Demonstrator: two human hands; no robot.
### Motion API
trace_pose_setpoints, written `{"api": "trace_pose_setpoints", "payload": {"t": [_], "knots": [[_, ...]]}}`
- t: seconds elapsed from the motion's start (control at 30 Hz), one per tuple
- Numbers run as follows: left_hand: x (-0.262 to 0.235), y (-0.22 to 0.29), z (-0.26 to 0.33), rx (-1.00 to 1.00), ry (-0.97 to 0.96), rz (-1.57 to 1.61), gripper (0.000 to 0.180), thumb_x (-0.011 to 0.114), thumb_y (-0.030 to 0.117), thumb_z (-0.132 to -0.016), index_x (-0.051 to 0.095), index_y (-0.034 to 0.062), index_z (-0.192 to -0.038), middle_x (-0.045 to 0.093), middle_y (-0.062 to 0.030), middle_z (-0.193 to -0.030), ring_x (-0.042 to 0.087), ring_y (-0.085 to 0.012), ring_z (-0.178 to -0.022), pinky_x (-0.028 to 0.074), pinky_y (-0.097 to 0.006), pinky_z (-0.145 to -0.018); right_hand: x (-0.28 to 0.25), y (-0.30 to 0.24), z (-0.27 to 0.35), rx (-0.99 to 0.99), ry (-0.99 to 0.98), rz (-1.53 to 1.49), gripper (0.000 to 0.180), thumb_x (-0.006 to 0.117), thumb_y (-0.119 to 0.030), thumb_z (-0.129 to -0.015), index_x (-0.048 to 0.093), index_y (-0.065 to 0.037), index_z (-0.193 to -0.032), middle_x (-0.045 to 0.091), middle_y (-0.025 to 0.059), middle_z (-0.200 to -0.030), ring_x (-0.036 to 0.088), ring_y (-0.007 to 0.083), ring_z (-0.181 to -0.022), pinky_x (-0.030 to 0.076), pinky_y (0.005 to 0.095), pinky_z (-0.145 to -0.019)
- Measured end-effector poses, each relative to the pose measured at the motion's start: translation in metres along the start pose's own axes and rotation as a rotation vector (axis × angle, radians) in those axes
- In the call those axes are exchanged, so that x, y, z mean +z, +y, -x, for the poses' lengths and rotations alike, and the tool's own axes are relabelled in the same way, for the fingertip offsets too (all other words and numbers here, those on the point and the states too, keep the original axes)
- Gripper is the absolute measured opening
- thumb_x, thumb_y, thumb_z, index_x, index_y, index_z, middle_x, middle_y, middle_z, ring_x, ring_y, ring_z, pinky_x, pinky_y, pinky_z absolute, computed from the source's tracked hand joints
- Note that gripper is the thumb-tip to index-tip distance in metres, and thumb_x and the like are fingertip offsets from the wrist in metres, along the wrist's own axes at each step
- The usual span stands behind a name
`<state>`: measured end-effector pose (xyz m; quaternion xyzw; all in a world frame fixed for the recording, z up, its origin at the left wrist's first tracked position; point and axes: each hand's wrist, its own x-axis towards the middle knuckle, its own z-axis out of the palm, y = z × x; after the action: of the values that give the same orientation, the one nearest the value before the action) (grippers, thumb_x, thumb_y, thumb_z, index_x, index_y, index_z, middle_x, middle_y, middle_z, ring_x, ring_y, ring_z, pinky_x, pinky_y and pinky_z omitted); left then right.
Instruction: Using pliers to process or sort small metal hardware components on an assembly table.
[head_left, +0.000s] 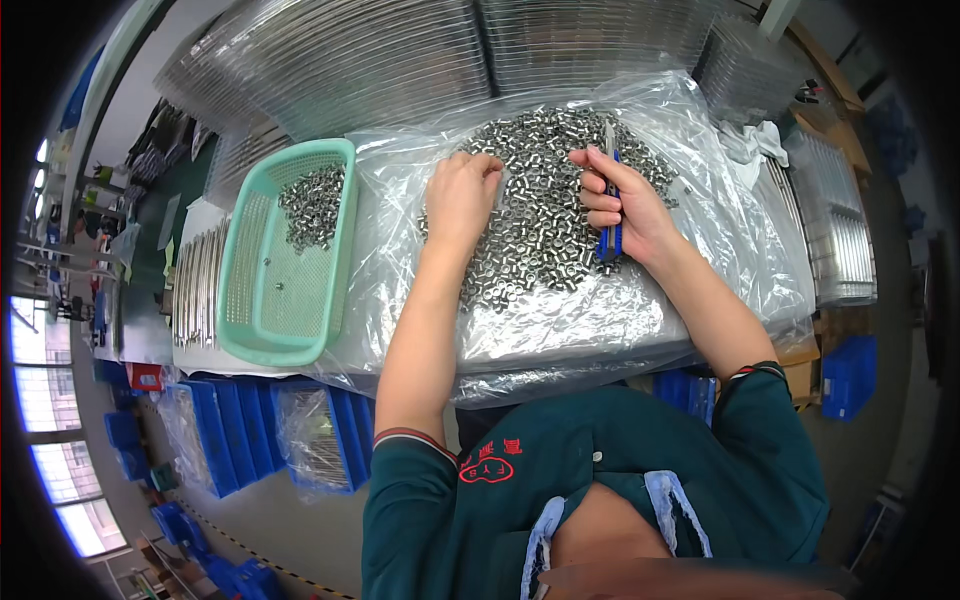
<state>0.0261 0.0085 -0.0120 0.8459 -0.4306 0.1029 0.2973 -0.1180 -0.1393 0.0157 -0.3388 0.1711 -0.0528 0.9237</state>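
A wide heap of small shiny metal fittings [545, 235], short and sleeve-like, is spread on clear plastic sheeting. My left hand [462, 203] is over the heap's left edge with its fingers curled together. Whatever they may pinch is too small or hidden to name. Above the right part of the heap, my right hand [632, 205] is closed around a blue utility knife [609, 242]. The knife is held upright in the picture, its narrow grey end pointing away from me. Left of the heap stands a light green plastic basket [345, 235], with more of the small fittings gathered at its far right side.
Stacks of clear plastic trays [380, 65] rise along the back of the table. More trays [845, 235] stand at the right. Metal rods [200, 285] lie left of the basket. Blue bins [235, 435] sit below the table's front edge. Crumpled plastic sheeting [740, 240] covers the tabletop.
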Motion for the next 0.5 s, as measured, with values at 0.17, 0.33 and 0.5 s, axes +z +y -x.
{"api": "trace_pose_setpoints", "payload": {"t": [0.17,0.33,0.5], "knots": [[0.002,-0.001,-0.001,0.005,-0.065,-0.075,0.012,0.064,0.015,-0.072,0.064,0.0108,-0.083,0.059,-0.0096,-0.078,0.055,-0.0283,-0.078,0.044,-0.038,-0.071,0.002,0.001,0.001,0.031,-0.013,0.026,0.023,0.046,-0.024,-0.092,0.050,-0.004,-0.103,0.040,-0.0067,-0.062,0.031,-0.0011,-0.045,0.025,0.0125,-0.035],[-0.007,0.021,-0.007,-0.116,-0.042,0.528,0.012,0.063,0.014,-0.077,0.064,0.0080,-0.088,0.061,-0.0046,-0.080,0.055,-0.0178,-0.075,0.044,-0.030,-0.067,0.004,0.002,0.003,0.083,-0.013,0.166,0.027,0.049,-0.020,-0.090,0.049,-0.003,-0.112,0.042,-0.0068,-0.065,0.031,-0.0018,-0.045,0.024,0.0122,-0.036],[-0.018,0.038,-0.003,-0.314,-0.289,1.230,0.017,0.060,0.013,-0.083,0.060,0.0043,-0.098,0.060,0.0015,-0.086,0.052,-0.0059,-0.078,0.041,-0.021,-0.069,0.002,0.005,0.003,0.048,-0.064,0.184,0.024,0.054,-0.020,-0.087,0.054,-0.003,-0.105,0.045,-0.0067,-0.065,0.033,-0.0020,-0.044,0.025,0.0125,-0.036]]}}
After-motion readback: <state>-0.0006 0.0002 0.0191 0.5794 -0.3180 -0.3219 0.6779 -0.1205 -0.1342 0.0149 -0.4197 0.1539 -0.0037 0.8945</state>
